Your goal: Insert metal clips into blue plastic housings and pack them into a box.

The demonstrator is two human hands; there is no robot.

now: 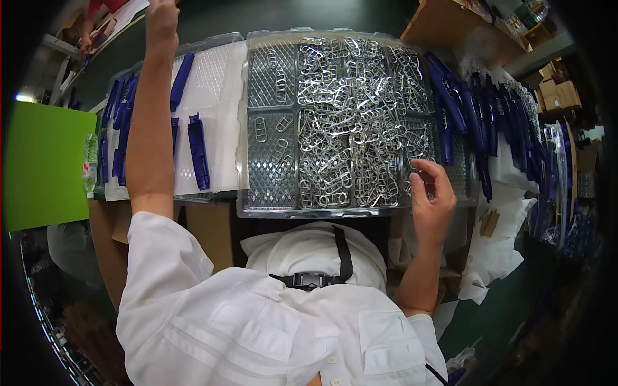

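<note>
My left arm stretches far forward across the left tray, and my left hand [162, 27] is at the top edge of the picture, where its fingers are cut off. What it holds, if anything, I cannot make out. Over the near right part of a clear compartmented tray [270, 186] is my right hand [434, 196], its thumb and index finger curled with a gap between them. Many shiny metal buckle-like rings [354, 122] are heaped in the tray. Left of it, a blue plastic half-shell [198, 152] lies on white sheet material [222, 128].
More blue plastic parts [125, 96] lie beneath my left arm, and a large cluster of blue parts [489, 116] is at the right. A plastic bottle [90, 164] stands beside a green panel [48, 164]. Another person's hand [85, 45] shows at the far left; cardboard boxes [560, 93] sit far right.
</note>
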